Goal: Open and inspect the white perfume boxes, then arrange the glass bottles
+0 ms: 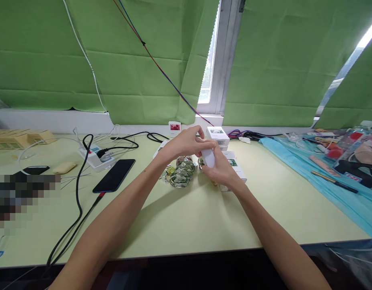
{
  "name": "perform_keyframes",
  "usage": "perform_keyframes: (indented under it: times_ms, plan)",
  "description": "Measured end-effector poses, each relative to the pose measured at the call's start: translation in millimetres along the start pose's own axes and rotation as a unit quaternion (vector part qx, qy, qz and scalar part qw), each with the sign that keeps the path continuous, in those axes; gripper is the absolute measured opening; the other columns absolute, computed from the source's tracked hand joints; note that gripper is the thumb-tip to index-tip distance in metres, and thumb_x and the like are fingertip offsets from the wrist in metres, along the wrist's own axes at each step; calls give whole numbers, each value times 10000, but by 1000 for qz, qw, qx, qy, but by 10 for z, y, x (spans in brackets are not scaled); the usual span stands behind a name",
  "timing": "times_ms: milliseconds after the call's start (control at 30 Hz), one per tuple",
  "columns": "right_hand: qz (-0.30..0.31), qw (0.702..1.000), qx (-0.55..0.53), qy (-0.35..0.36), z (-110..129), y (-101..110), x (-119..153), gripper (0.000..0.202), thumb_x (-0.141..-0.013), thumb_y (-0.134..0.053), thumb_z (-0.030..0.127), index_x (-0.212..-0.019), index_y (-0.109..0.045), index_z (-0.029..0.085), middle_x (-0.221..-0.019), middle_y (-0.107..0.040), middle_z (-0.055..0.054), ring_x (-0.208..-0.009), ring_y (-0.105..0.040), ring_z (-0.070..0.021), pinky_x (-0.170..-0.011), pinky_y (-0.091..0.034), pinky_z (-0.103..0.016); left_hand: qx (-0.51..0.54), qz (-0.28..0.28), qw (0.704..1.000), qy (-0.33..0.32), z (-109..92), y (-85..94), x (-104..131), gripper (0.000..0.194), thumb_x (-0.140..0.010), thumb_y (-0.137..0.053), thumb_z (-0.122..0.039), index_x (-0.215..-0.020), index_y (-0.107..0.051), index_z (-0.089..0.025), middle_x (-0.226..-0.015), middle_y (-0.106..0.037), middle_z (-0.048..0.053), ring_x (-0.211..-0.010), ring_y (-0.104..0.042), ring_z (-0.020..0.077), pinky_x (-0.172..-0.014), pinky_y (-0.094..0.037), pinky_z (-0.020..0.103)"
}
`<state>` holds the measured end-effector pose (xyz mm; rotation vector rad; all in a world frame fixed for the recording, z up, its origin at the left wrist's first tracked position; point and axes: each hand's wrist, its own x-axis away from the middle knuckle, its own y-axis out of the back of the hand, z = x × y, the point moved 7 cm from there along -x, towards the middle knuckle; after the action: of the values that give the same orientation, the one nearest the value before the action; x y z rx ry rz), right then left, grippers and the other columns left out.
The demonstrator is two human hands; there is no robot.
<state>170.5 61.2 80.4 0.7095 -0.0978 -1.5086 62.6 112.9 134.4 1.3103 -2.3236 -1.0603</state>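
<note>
Over the middle of the table, my right hand (220,164) is wrapped round a small white object (208,157), held tilted. My left hand (190,141) touches its upper end, thumb and fingers closed together there. Below my left hand several clear glass pieces (182,172) lie in a cluster, with yellowish ones (168,172) at their left. A white box with a picture (218,135) stands just behind my hands. Another white box (236,166) is beside my right wrist, partly hidden by it.
A black phone (114,175) lies left of my left forearm, near a white power strip (97,159) and black cables (78,193). Blue sheeting (313,183) with a pen (333,181) and a plastic bottle covers the right side. Yellow boxes (13,139) stand far left.
</note>
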Motion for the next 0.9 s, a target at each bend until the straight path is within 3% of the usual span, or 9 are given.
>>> perform_keyframes:
  times_ms: [267,567,767,900]
  plan:
    - [9,1000,-1,-16,8,-11,14,676,-686,-535,175,-1331,-356,270,-996,-589,-21,-798,-578,-218,-671,-499,-365,-3,16,1000,5,-7,14,18,482,-771,-686,-623,-983,-474,-246,-819,-763,50,-783,-731,243,-597,-478,306]
    - [6,1000,4,-11,-7,-16,-5,667,-685,-546,176,-1323,-365,248,-1001,-615,-35,-808,-593,-223,-690,-501,-375,21,62,998,2,48,9,-16,507,-756,-723,-552,-1098,-500,-251,-999,-779,62,-817,-739,234,-624,-496,293]
    - [11,999,-9,-30,-40,-22,-7,569,-688,-565,201,-1222,-381,259,-961,-604,-25,-767,-593,-216,-647,-484,-361,50,68,996,1,21,17,-3,479,-768,-717,-560,-1081,-517,-258,-983,-781,60,-858,-748,245,-645,-511,285]
    - [8,999,-15,-29,-33,-18,-10,665,-678,-568,183,-1300,-349,271,-986,-599,-33,-757,-590,-211,-650,-483,-361,76,69,995,0,24,15,-16,479,-776,-719,-578,-1063,-521,-251,-949,-774,58,-852,-747,237,-673,-529,291]
